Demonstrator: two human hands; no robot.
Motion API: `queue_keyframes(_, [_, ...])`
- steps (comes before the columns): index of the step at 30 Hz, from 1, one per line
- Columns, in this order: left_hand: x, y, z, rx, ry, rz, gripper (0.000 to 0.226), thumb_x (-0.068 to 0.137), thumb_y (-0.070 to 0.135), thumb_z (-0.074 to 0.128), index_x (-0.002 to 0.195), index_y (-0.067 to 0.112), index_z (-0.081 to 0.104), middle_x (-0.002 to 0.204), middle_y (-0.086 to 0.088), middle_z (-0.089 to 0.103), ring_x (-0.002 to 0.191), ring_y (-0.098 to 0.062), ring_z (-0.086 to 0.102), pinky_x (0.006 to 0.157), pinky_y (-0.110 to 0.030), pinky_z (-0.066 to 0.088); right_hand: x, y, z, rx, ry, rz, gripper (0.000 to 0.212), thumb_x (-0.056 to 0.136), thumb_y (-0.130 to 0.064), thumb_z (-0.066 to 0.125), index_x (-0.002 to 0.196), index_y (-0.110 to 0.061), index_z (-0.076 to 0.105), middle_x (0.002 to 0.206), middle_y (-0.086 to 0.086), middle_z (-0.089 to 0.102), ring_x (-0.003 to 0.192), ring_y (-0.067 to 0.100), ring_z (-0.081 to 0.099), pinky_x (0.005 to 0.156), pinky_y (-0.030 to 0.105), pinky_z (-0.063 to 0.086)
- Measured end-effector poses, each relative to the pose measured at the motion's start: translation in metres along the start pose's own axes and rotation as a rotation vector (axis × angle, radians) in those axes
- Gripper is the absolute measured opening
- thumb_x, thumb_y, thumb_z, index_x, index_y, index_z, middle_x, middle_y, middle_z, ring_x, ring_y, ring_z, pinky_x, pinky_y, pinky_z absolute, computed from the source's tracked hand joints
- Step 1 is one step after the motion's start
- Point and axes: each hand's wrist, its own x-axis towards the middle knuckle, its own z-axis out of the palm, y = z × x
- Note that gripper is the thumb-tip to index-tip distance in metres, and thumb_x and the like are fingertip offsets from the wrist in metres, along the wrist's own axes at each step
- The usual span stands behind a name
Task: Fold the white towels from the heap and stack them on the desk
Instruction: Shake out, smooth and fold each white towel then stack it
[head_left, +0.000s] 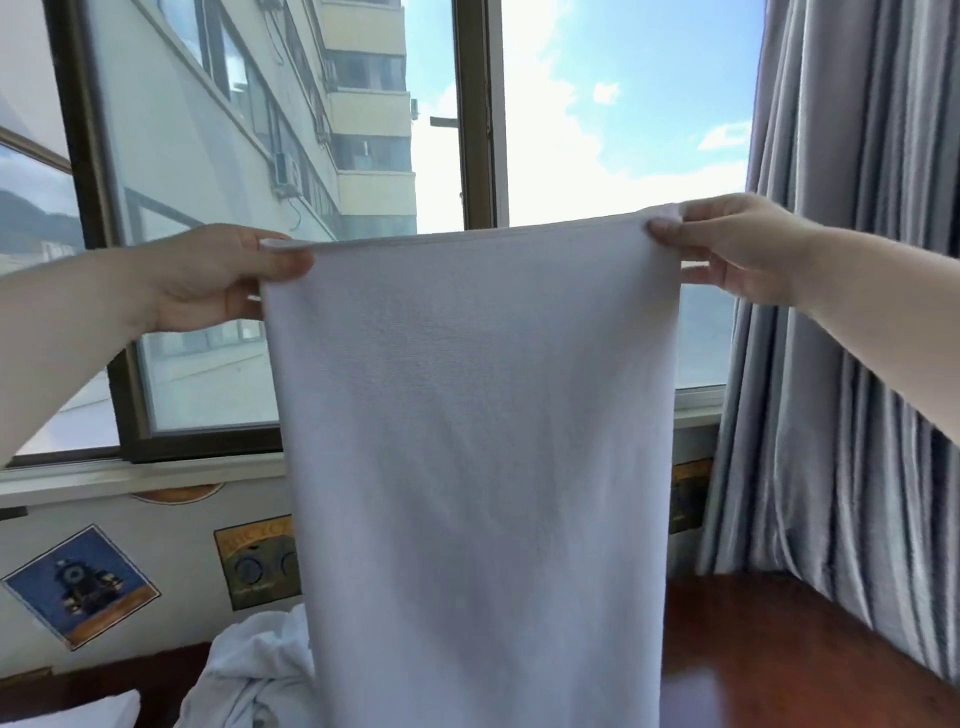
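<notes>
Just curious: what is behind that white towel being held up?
Behind the hanging white towel you can see the window, a crumpled heap of white towels and the reddish wooden desk. Whatever is directly behind the cloth is hidden.

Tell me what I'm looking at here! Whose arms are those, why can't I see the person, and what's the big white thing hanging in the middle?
The camera sits on the person's head and looks forward and down, so you see only their two bare arms, as if through their eyes. There is just this one picture and no robot.

The big white thing is a white towel. The left hand pinches one top corner and the right hand pinches the other, so the towel hangs down flat between them, stretched wide.

Low down, left of the towel, is a heap of crumpled white towels waiting to be folded. To the right is the bare wooden desk.

Behind it all is a window showing sky and a tall building, with a grey striped curtain on the right and picture stickers on the wall beneath.
</notes>
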Motion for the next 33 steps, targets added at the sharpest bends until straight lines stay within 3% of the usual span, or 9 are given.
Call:
queue_keyframes(4, [-0.011, -0.002, 0.025, -0.107, 0.055, -0.048, 0.092, 0.020, 0.050, 0.097, 0.097, 0.008, 0.070, 0.089, 0.000, 0.075, 0.083, -0.011, 0.071, 0.066, -0.020, 0.058, -0.018, 0.011, -0.002, 0.116, 0.063, 0.010, 0.020, 0.079, -0.019, 0.072, 0.093, -0.005, 0.069, 0.079, -0.003, 0.072, 0.072, 0.009, 0.070, 0.070, 0.025, 0.060])
queue_keyframes(6, [-0.022, 0.004, 0.039, -0.150, 0.114, -0.077, 0.094, 0.029, 0.046, 0.096, 0.108, 0.006, 0.065, 0.094, -0.002, 0.074, 0.097, -0.019, 0.066, 0.079, -0.024, 0.058, -0.026, 0.012, -0.009, 0.135, 0.059, -0.007, 0.014, 0.084, -0.015, 0.070, 0.093, -0.004, 0.068, 0.079, -0.003, 0.072, 0.070, 0.009, 0.070, 0.070, 0.025, 0.060])
queue_keyframes(9, [-0.040, 0.021, 0.063, -0.214, 0.190, -0.057, 0.121, 0.016, 0.051, 0.096, 0.124, 0.010, 0.061, 0.114, -0.005, 0.068, 0.105, -0.019, 0.063, 0.095, -0.032, 0.051, -0.033, 0.015, -0.025, 0.231, 0.103, -0.011, 0.018, 0.082, -0.016, 0.074, 0.098, -0.008, 0.069, 0.088, -0.001, 0.074, 0.076, 0.010, 0.071, 0.071, 0.025, 0.060])
queue_keyframes(13, [-0.053, 0.047, 0.113, -0.370, 0.276, -0.039, 0.071, 0.061, 0.041, 0.080, 0.124, 0.013, 0.062, 0.111, 0.000, 0.071, 0.093, -0.010, 0.070, 0.077, -0.024, 0.058, -0.034, 0.021, -0.051, 0.447, 0.153, 0.073, 0.017, 0.081, -0.022, 0.077, 0.096, -0.016, 0.071, 0.084, -0.006, 0.075, 0.072, 0.008, 0.069, 0.072, 0.024, 0.059])
queue_keyframes(16, [-0.055, 0.064, 0.158, -0.418, 0.343, -0.069, 0.037, 0.085, 0.031, 0.063, 0.117, 0.013, 0.064, 0.105, 0.001, 0.071, 0.090, -0.008, 0.069, 0.078, -0.022, 0.057, -0.037, 0.028, -0.082, 0.462, 0.171, 0.096, 0.012, 0.084, -0.025, 0.074, 0.096, -0.021, 0.071, 0.083, -0.009, 0.073, 0.070, 0.005, 0.065, 0.070, 0.024, 0.057])
queue_keyframes(20, [-0.052, 0.099, 0.218, -0.475, 0.340, -0.048, 0.027, 0.083, 0.027, 0.066, 0.105, 0.013, 0.067, 0.093, 0.002, 0.074, 0.084, -0.009, 0.071, 0.074, -0.021, 0.058, -0.036, 0.018, -0.136, 0.409, 0.232, 0.050, 0.024, 0.085, -0.027, 0.074, 0.108, -0.022, 0.069, 0.084, -0.009, 0.068, 0.064, 0.003, 0.061, 0.060, 0.023, 0.052])
queue_keyframes(25, [-0.050, 0.138, 0.260, -0.583, 0.443, 0.049, 0.038, 0.087, 0.023, 0.067, 0.123, 0.010, 0.062, 0.104, -0.001, 0.069, 0.089, -0.011, 0.068, 0.082, -0.022, 0.056, -0.013, -0.031, -0.155, 0.343, 0.271, -0.036, 0.006, 0.090, -0.027, 0.070, 0.095, -0.024, 0.070, 0.074, -0.011, 0.067, 0.061, 0.005, 0.059, 0.059, 0.020, 0.050])
queue_keyframes(29, [-0.080, 0.104, 0.271, -0.705, 0.618, 0.015, 0.035, 0.088, 0.022, 0.067, 0.122, 0.013, 0.064, 0.113, -0.002, 0.069, 0.100, -0.015, 0.066, 0.093, -0.027, 0.052, 0.009, -0.042, -0.112, 0.200, 0.147, -0.053, 0.008, 0.093, -0.027, 0.067, 0.100, -0.024, 0.067, 0.084, -0.006, 0.061, 0.076, 0.012, 0.055, 0.068, 0.022, 0.047])
queue_keyframes(33, [-0.156, 0.005, 0.292, -0.773, 0.797, -0.149, 0.026, 0.088, 0.029, 0.064, 0.110, 0.016, 0.068, 0.102, 0.000, 0.072, 0.094, -0.015, 0.068, 0.084, -0.027, 0.052, 0.002, 0.013, -0.025, -0.020, -0.179, 0.015, 0.009, 0.094, -0.025, 0.066, 0.085, -0.023, 0.064, 0.075, -0.007, 0.057, 0.063, 0.007, 0.051, 0.050, 0.017, 0.041])
